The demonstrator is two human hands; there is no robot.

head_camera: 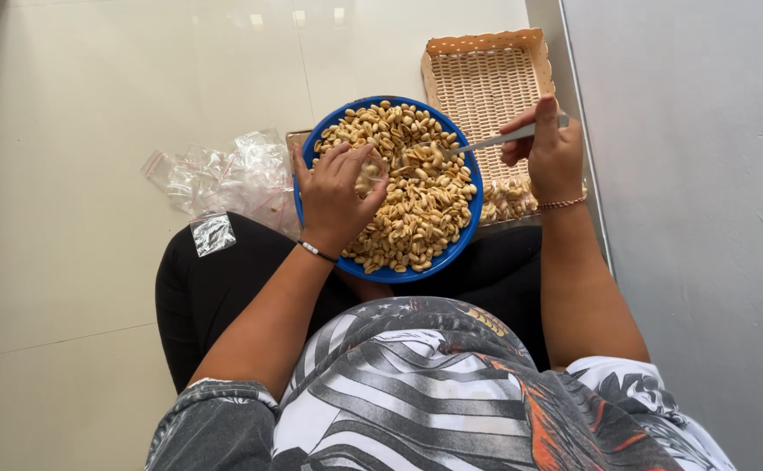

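Striped cotton shirt [416,392], round blue bowl [312,153], glossy peanuts [416,201], slim metal spoon [495,139]

Left hand [336,194] over blue bowl [312,148] of peanuts [421,205], right hand [551,157] gripping spoon [497,139]

One blue bowl [456,253] of peanuts, one spoon [495,139], one wicker tray [486,83], two hands.

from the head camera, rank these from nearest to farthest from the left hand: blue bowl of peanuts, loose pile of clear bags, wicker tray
1. Blue bowl of peanuts: the left hand is over it, on its left side.
2. Loose pile of clear bags: on the floor, left of the hand.
3. Wicker tray: beyond the bowl, toward the wall on the right.
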